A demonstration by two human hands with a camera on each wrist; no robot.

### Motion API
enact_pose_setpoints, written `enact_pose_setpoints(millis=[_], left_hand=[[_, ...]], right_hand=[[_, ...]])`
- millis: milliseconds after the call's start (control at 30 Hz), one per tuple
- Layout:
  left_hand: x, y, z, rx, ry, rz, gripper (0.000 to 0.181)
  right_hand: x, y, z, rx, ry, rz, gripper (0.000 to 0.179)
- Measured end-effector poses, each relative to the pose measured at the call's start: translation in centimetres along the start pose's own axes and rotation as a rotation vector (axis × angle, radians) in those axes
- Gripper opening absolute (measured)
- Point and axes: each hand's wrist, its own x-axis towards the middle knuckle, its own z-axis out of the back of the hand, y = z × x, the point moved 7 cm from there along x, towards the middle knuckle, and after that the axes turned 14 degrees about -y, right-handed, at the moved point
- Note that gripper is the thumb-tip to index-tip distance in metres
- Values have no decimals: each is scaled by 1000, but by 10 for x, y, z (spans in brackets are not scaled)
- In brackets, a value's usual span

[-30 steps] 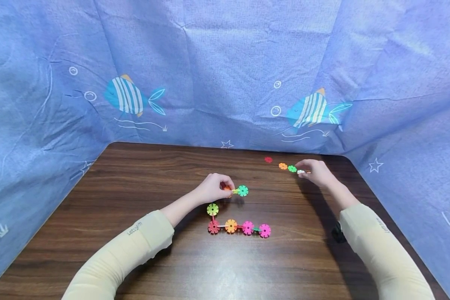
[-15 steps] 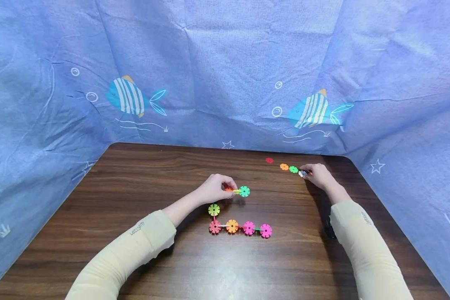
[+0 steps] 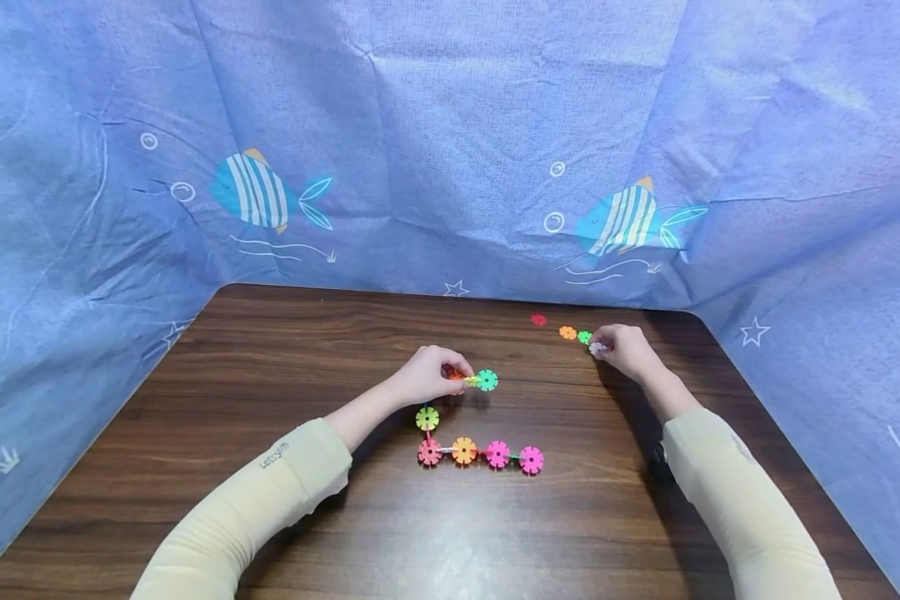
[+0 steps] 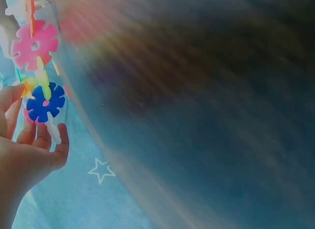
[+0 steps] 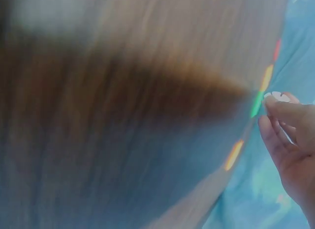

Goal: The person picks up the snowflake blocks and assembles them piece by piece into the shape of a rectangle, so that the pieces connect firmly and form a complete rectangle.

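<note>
My left hand (image 3: 431, 375) pinches a chain of notched plastic discs near its far end. A teal disc (image 3: 487, 380) and a yellow disc (image 3: 472, 381) stick out to the right of its fingertips. Under the hand the chain runs down through a lime disc (image 3: 427, 418) to a red disc (image 3: 430, 452), then right to a pink disc (image 3: 531, 460). In the left wrist view, a blue disc (image 4: 35, 108) of the chain sits at the fingers. At the back right, my right hand (image 3: 630, 350) pinches a white notched disc (image 3: 597, 348) between thumb and fingers.
Loose red (image 3: 538, 320), orange (image 3: 567, 332) and green discs (image 3: 584, 337) lie in a row near the table's far edge. Another orange disc (image 5: 234, 155) shows in the right wrist view. A black object (image 3: 662, 462) lies beside the right sleeve. A blue curtain (image 3: 450, 167) hangs behind the table.
My right hand has closed its fingers on the white disc and shifted it slightly left, beside the green one. The left hand and the chain have stayed nearly still.
</note>
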Motion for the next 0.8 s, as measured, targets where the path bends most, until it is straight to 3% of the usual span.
enact_pose_setpoints(millis=[200,367,567,800], left_hand=[[1,-2,-1,9,-9,-30,11],[0,-1,-2,20,-12,-14,11],[0,-2,-2,40,-15,7,11],[1,-4,-1,50,-33,13,10]], right_hand=[[3,35,5,107,-52,2,16],[2,60,8,168,-82,-2,15],[-3,96,12,266,-136,48,12],[-10,133,6,354,-117,50,8]])
